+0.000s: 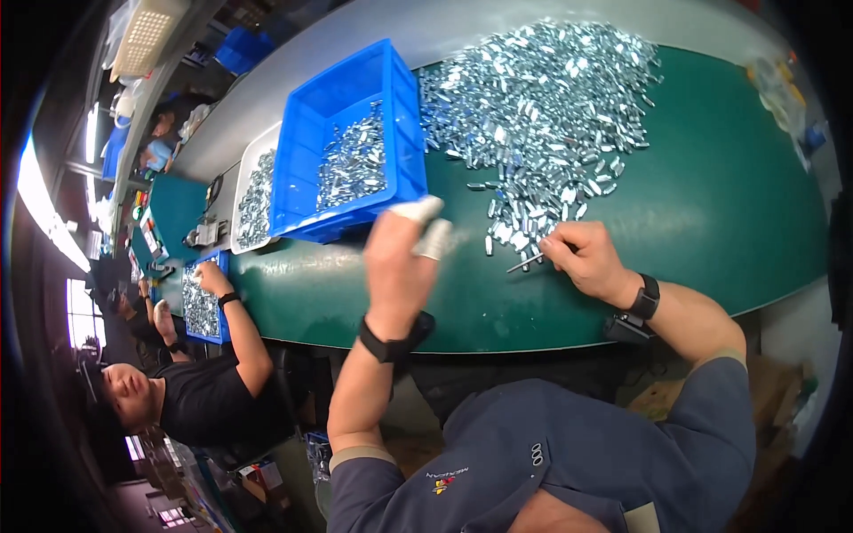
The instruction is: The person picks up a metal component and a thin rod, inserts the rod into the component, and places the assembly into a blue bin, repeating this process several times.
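Observation:
My left hand (402,258), two of its fingers in white finger cots, hovers over the near right corner of a blue plastic bin (293,191). It is slightly blurred, its covered fingertips apart and nothing visible between them. Small shiny metal pieces (351,164) lie inside that bin. My right hand (586,258) pinches a thin dark metal rod (524,264) between thumb and fingers, its tip pointing left. Just beyond it is the near end of a large heap of the same shiny metal pieces (551,98), spread on the green table (711,186).
Left of the bin stands a white tray (238,209) of metal pieces. Farther left, a co-worker in a black shirt (213,404) reaches into a small blue tray (222,329). Clear plastic bags (777,93) lie at the far right. The table's front edge curves before me.

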The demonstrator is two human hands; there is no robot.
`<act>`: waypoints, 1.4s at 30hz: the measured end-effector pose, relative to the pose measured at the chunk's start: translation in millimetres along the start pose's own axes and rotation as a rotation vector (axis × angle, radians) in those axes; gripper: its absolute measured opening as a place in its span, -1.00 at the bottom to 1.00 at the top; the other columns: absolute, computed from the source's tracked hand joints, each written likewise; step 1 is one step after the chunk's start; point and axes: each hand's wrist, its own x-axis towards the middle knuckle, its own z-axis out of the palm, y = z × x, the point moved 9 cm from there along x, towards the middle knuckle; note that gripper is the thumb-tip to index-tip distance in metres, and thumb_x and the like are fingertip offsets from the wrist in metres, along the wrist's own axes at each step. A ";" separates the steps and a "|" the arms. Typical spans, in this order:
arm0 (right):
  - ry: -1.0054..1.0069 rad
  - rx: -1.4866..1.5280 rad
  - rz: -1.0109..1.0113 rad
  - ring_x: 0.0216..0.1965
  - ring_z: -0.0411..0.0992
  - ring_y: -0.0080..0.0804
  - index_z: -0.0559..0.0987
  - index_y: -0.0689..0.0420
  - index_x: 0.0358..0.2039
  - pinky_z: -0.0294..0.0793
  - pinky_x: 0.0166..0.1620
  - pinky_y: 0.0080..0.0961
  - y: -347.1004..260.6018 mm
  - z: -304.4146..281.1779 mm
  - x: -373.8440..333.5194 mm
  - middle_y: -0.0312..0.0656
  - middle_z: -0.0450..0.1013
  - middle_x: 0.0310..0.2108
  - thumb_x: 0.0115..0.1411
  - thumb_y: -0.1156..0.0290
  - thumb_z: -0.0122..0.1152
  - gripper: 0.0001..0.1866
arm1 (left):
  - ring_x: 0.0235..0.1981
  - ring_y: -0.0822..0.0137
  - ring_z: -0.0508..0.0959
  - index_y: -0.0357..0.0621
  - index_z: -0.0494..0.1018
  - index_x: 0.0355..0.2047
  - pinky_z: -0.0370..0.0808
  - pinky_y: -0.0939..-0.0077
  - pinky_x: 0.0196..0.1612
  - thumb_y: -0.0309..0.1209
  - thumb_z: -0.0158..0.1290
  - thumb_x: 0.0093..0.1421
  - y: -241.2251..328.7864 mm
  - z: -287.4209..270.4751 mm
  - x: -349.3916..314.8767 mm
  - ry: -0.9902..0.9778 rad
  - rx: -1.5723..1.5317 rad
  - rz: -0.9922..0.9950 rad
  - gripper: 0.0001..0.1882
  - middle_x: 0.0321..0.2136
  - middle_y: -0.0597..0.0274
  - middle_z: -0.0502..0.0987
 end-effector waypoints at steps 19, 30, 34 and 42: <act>-0.043 -0.007 -0.057 -0.53 0.44 -0.47 0.61 0.23 -0.42 0.40 -0.42 -0.46 -1.5 2.3 -0.3 -0.23 0.52 -0.55 0.33 0.38 0.30 -0.79 | -0.17 0.35 0.67 -0.19 0.51 -0.01 0.59 0.52 -0.08 -0.57 0.16 0.33 -21.8 101.6 -88.0 -0.212 -1.097 -0.939 -0.77 -0.08 0.11 0.65; 0.033 -0.005 -0.052 -0.53 0.44 -0.44 0.63 0.21 -0.39 0.40 -0.42 -0.43 -7.2 -4.0 -0.4 -0.21 0.52 -0.54 0.33 0.33 0.33 -0.78 | -0.19 0.30 0.70 -0.20 0.45 -0.01 0.63 0.56 -0.12 -0.59 0.14 0.35 -2.6 110.9 -105.3 -0.098 -1.274 -0.980 -0.77 -0.16 0.08 0.66; -0.057 -0.059 -0.097 -0.54 0.46 -0.43 0.64 0.22 -0.41 0.40 -0.44 -0.44 -5.9 3.5 -2.4 -0.19 0.52 -0.56 0.33 0.35 0.33 -0.77 | -0.20 0.30 0.70 -0.21 0.45 -0.03 0.63 0.54 -0.11 -0.60 0.16 0.33 6.5 113.9 -106.4 -0.121 -1.231 -0.939 -0.77 -0.18 0.11 0.65; -0.135 -0.074 -0.174 -0.56 0.47 -0.38 0.62 0.23 -0.46 0.39 -0.46 -0.41 -10.7 17.1 -7.2 -0.17 0.50 -0.60 0.34 0.31 0.31 -0.72 | -0.20 0.31 0.69 -0.22 0.46 -0.06 0.62 0.48 -0.08 -0.63 0.17 0.31 19.6 102.3 -103.7 -0.174 -1.110 -0.855 -0.78 -0.18 0.13 0.65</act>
